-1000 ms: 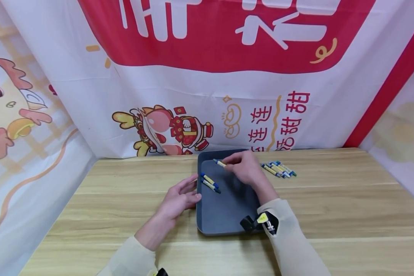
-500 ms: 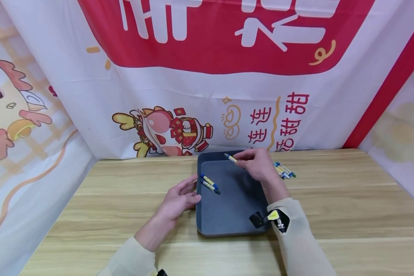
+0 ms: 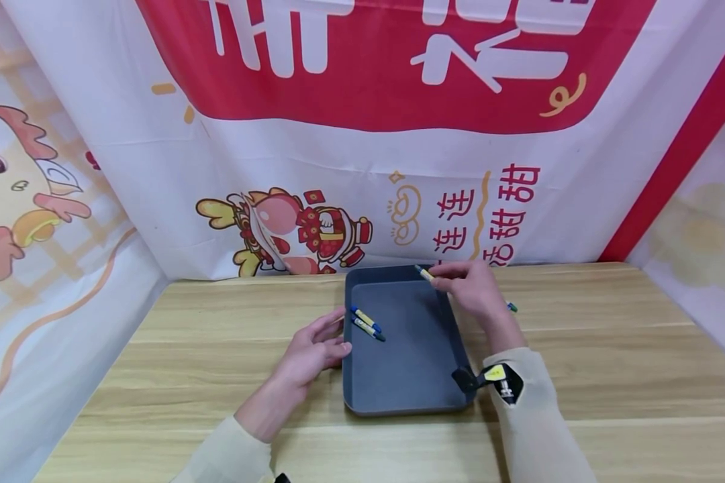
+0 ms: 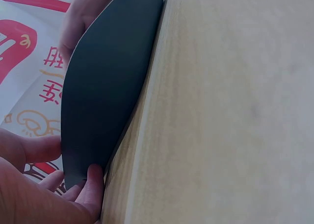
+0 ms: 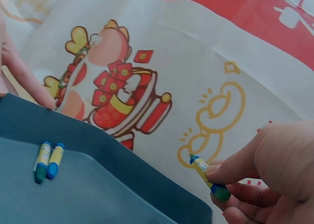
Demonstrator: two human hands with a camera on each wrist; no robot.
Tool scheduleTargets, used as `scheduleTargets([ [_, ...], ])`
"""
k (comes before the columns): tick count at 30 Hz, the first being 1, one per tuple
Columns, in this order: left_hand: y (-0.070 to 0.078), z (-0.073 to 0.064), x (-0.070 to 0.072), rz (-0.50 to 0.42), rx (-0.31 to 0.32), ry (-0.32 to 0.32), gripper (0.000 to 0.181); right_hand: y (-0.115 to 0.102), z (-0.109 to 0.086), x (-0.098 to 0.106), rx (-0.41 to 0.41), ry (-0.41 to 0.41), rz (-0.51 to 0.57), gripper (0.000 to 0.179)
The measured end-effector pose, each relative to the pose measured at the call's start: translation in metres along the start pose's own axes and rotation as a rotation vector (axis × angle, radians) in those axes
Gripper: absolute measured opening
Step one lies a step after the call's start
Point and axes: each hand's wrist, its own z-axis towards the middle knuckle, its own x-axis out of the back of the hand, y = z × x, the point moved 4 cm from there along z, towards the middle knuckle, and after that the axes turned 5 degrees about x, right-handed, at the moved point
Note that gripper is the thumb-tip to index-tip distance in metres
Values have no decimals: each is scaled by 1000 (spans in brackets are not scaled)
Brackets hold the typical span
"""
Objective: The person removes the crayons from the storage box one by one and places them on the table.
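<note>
My right hand [image 3: 472, 288] pinches a green crayon [image 3: 424, 272] between thumb and fingers, over the far right corner of a grey tray [image 3: 411, 355]. In the right wrist view the crayon [image 5: 206, 174] has a yellow wrapper with blue bands. Inside the tray, near its left wall, two crayons lie side by side, a blue crayon [image 3: 365, 318] and a dark green crayon [image 3: 367, 329]. My left hand [image 3: 314, 345] rests with extended fingers against the tray's left wall; the left wrist view shows its fingertips [image 4: 94, 177] on that wall [image 4: 110, 77].
To the right of the tray, one green crayon end [image 3: 511, 306] shows past my right hand, which hides other crayons there. The wooden table [image 3: 610, 349] meets a printed cloth backdrop [image 3: 266, 147] just behind the tray.
My right hand has moved right with the crayon, from above the tray's middle to its far right corner, and now covers most of the loose crayons. The left hand has stayed put.
</note>
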Motion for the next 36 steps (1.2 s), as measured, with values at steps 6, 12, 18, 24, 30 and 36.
scheduleTargets([
  [6,0,-1,1,-1,0,-2,67,5,1,8,-23,27,14,30],
  [12,0,-1,1,-1,-1,-3,67,12,2,15,-21,49,-10,29],
  [18,-1,-1,0,4,2,2,67,20,2,23,-34,58,-37,32],
  [24,-1,0,1,6,4,2,67,27,1,32,-50,72,-35,35],
  [30,-1,0,1,4,-3,0,67,34,1,40,-82,82,-59,36],
  [36,-2,0,1,8,0,1,67,40,-1,45,-136,105,-53,36],
])
